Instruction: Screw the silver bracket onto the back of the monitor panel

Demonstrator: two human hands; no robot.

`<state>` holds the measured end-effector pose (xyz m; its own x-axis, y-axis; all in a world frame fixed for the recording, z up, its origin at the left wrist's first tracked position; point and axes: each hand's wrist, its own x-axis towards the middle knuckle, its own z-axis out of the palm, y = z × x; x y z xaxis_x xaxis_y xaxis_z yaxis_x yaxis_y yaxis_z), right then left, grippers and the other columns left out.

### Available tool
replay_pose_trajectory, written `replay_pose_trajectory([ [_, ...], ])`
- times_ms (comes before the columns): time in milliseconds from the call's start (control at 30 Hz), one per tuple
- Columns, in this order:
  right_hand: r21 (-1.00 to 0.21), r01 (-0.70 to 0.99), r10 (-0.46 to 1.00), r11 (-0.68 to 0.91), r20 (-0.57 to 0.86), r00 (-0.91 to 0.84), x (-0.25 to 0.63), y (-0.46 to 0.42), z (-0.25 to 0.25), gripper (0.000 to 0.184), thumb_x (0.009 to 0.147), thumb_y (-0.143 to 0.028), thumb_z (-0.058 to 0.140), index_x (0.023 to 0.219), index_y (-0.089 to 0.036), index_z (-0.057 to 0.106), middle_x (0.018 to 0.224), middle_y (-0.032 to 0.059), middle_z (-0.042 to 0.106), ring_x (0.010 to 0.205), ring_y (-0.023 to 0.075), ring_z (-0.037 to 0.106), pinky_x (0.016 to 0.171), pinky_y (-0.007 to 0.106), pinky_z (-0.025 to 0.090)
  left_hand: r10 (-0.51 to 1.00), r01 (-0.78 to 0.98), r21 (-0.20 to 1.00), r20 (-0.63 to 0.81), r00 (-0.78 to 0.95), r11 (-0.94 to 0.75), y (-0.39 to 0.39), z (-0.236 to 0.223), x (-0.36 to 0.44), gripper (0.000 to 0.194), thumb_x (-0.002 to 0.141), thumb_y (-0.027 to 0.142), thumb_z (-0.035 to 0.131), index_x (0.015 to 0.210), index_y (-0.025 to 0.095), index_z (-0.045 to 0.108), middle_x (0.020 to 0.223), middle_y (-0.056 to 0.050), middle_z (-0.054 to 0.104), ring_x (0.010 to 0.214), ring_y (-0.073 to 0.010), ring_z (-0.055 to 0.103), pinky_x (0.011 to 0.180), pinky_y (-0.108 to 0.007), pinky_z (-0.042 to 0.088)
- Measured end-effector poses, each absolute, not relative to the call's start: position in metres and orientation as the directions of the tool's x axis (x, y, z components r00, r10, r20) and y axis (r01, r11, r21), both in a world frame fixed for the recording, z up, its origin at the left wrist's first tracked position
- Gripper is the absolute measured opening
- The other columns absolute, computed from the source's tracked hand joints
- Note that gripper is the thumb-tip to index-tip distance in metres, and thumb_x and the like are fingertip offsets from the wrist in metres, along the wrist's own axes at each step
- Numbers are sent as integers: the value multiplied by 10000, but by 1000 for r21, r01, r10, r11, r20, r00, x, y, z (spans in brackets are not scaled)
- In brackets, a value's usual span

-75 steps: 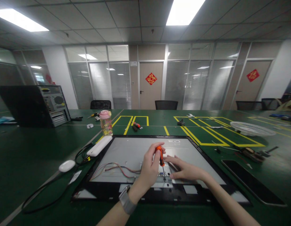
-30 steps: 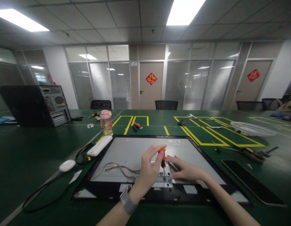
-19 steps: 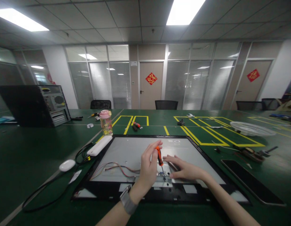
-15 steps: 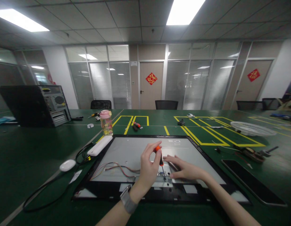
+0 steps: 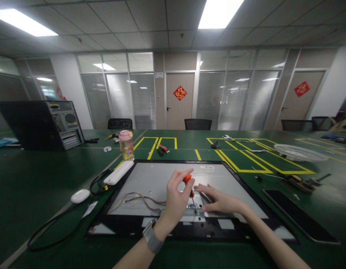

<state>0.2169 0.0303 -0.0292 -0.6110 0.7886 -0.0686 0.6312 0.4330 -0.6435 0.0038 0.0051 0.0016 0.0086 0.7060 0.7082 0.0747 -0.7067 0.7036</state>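
Left hand (image 5: 177,192): pinching the orange-and-black screwdriver (image 5: 192,194) by its handle
Screwdriver: at the left hand's thumb side, shaft pointing down
Right hand (image 5: 221,201): spread, beside the screwdriver
Display panel (image 5: 150,177): on surface (image 5: 49,168), short of far edge

- a black computer tower (image 5: 30,125) at nine o'clock
- a pink-lidded bottle (image 5: 126,146), closer in at nine
- a door (image 5: 178,116) with a red sign (image 5: 180,93) at twelve
- a ceiling light (image 5: 220,14) at one
- a round white object (image 5: 300,152) at three
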Motion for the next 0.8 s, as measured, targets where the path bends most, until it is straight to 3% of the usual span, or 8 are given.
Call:
replay_pose_trajectory([
  [100, -647, 623, 785, 440, -59, -616, 216, 30, -29, 765, 775, -604, 619, 1400, -232, 385, 1513, 82, 309, 1421, 306, 154, 1167, 514, -12, 726, 39, 725, 687, 36, -688, 5, 1, 3, 246, 884, 299, 539, 1055, 212, 692, 853, -30, 574, 778, -146, 583, 750, -271, 478],
  [267, -648, 638, 795, 416, -80, -601, 215, 28, -26, 770, 771, -607, 620, 1400, -229, 388, 1517, 84, 299, 1419, 315, 154, 1170, 507, 11, 713, 25, 713, 697, 83, -700, 3, 3, 1, 329, 949, 255, 393, 1189, 215, 615, 1064, -75, 610, 988, -180, 570, 882, -316, 440],
  [500, -647, 618, 778, 446, -61, -625, 216, 30, -28, 763, 786, -593, 613, 1418, -263, 343, 1514, 71, 310, 1423, 288, 157, 1164, 518, -19, 733, 66, 730, 677, 66, -680, 6, -3, 6, 174, 843, 287, 596, 981, 214, 671, 896, -24, 524, 811, -151, 560, 785, -287, 463],
  [667, -639, 645, 793, 420, -87, -602, 215, 28, -25, 749, 781, -605, 609, 1399, -244, 387, 1519, 78, 295, 1425, 302, 138, 1168, 510, -3, 726, 84, 722, 680, 99, -687, 3, 0, 4, 311, 953, 257, 360, 1147, 221, 600, 985, -54, 545, 890, -167, 541, 816, -299, 445],
  [800, -649, 639, 794, 413, -86, -601, 213, 25, -22, 773, 774, -606, 617, 1403, -224, 382, 1521, 84, 288, 1424, 313, 129, 1167, 514, 2, 704, 130, 692, 704, 94, -710, 4, 1, 5, 268, 927, 234, 426, 1128, 223, 602, 911, -37, 535, 806, -156, 521, 793, -292, 443],
])
